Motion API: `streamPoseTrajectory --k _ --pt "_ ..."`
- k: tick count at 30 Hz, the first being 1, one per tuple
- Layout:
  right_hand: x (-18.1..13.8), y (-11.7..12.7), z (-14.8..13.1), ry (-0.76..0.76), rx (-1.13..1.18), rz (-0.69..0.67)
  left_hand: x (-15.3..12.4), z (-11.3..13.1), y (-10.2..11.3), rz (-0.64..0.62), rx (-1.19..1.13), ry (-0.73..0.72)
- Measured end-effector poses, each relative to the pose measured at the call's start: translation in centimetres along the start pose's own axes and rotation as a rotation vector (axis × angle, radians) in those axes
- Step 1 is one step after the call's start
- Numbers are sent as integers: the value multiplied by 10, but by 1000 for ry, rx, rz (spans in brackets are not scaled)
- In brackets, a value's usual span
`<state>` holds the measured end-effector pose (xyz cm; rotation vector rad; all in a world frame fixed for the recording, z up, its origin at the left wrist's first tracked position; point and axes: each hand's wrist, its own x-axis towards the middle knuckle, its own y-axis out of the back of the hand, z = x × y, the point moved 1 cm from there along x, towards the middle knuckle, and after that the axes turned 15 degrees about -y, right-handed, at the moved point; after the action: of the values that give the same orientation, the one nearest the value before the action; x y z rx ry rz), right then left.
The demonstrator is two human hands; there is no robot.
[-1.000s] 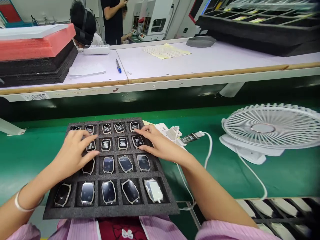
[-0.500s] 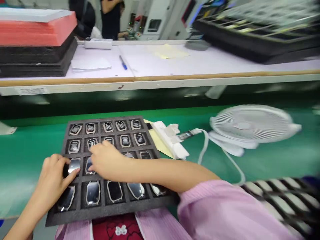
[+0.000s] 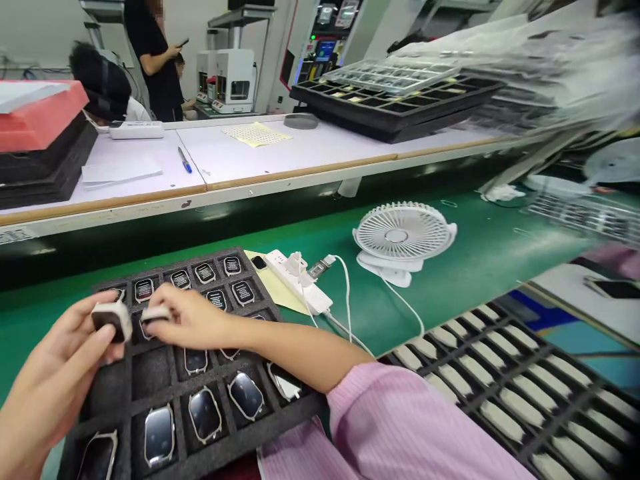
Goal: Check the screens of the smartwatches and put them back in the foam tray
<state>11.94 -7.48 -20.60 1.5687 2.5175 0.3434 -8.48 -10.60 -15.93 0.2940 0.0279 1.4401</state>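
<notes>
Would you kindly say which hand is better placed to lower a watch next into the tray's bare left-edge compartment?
Probably the left hand: it holds a watch close to that compartment at the left edge of the tray. The right hand holds another watch farther right, with its forearm across the tray.

Foam tray [image 3: 210, 455]: dark grey, divided into square compartments, lying at an angle at near left. First held watch [image 3: 113, 311]: pale metal case, dark face, tilted, raised over the tray's left side. Second held watch [image 3: 159, 312]: just right of the first, edge-on, pale side uppermost, partly covered. Far-row watches [image 3: 233, 265]: seated, faces up, white text lines on black screens. Near-row watches [image 3: 205, 414]: seated, dark glossy screens, set at differing angles; rightmost shows a pale surface. Third row, left: bare foam in two compartments.
</notes>
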Motion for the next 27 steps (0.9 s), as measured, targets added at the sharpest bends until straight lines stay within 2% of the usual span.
streamPoseTrajectory --k 2,4,8,11,14,19,27 --pt "11 12 12 -80 380 66 20 18 -28 13 -210 28" --pt "20 21 19 -142 657 97 39 24 -51 40 -280 16" --pt "21 31 21 -173 928 93 61 6 -75 126 -319 40" --pt "15 33 17 -143 944 87 65 -14 -75 203 -258 11" --pt "12 35 15 -163 931 62 63 -26 -71 212 -226 -17" --pt "14 35 18 -208 890 -9 63 -31 -68 214 -185 -54" --pt "12 33 20 -253 885 -47 64 -37 -63 159 -147 -90"
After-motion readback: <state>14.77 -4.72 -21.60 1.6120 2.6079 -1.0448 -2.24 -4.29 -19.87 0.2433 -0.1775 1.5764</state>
